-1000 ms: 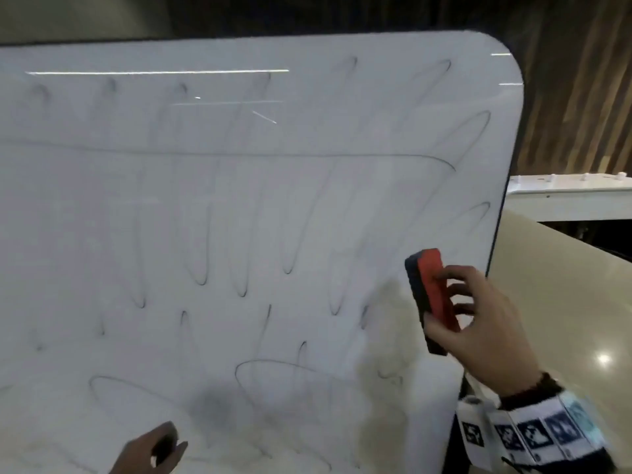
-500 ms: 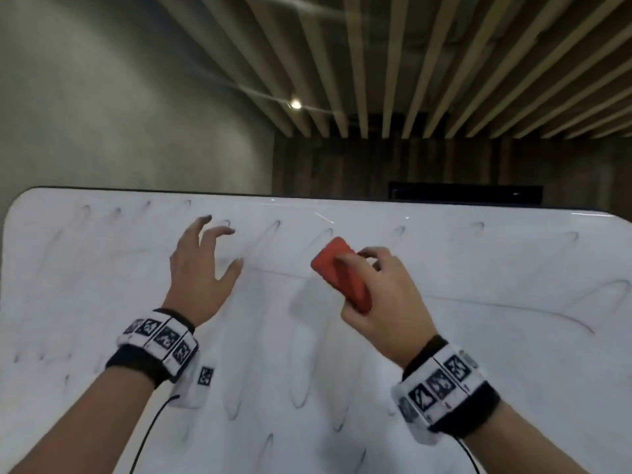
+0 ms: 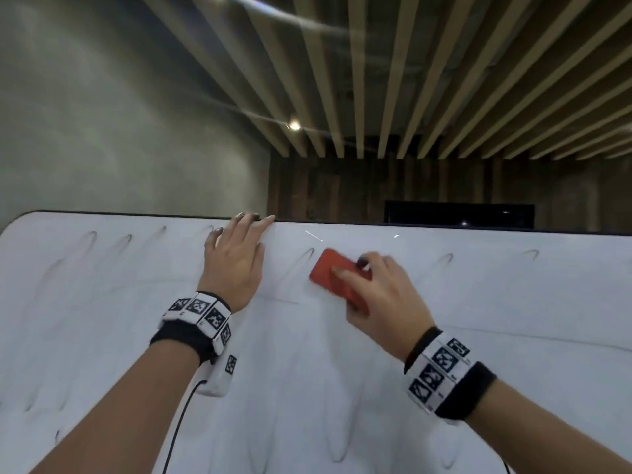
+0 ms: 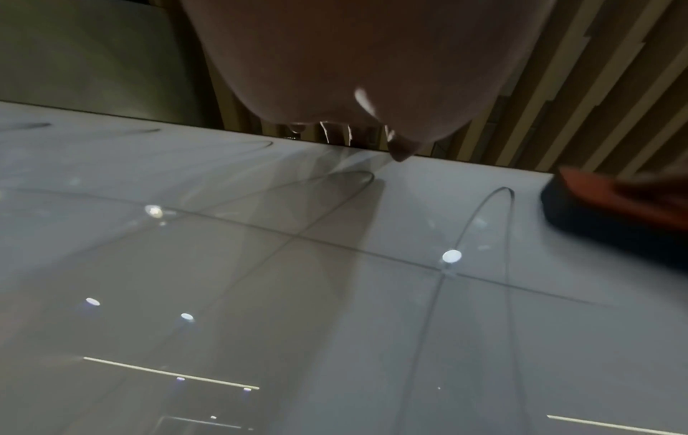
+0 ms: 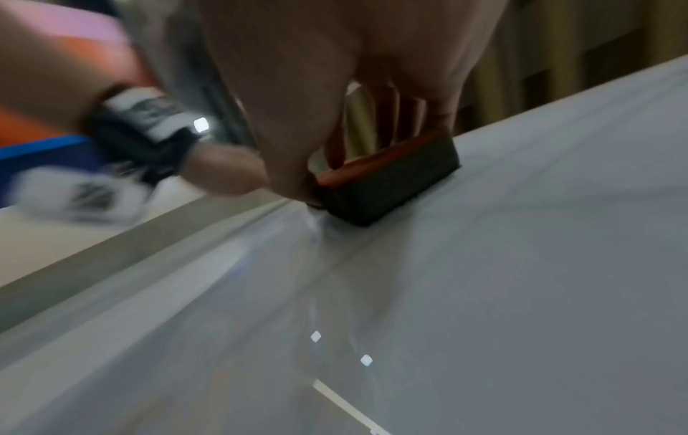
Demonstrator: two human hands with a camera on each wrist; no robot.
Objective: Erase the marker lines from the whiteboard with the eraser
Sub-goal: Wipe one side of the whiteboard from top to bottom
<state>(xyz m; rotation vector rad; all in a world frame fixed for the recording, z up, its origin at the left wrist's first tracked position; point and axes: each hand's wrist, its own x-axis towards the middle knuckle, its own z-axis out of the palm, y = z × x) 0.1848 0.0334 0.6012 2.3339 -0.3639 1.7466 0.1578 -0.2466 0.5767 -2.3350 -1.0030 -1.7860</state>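
The whiteboard (image 3: 478, 302) fills the lower half of the head view, covered with faint grey marker loops (image 3: 307, 258) and long lines. My right hand (image 3: 352, 268) grips a red eraser (image 3: 337, 277) with a black felt base, thumb on one side and fingers on the other. The felt lies flat against the board just below the top edge (image 5: 387, 182). My left hand (image 3: 236, 258) lies on the board to the left of the eraser, fingers stretched up so the tips reach the top edge. In the left wrist view, marker loops (image 4: 498, 200) run under the palm (image 4: 353, 73).
Behind the board are a grey wall (image 3: 119, 131), a slatted wooden ceiling (image 3: 444, 80) and a dark screen (image 3: 458, 213). A cable (image 3: 178, 432) hangs from my left wrist band. The board continues left, right and down past the frame.
A second ago the eraser was low by the board's right edge and the left hand was near the bottom. Both hands have risen to the top; the left hand has reached the top edge.
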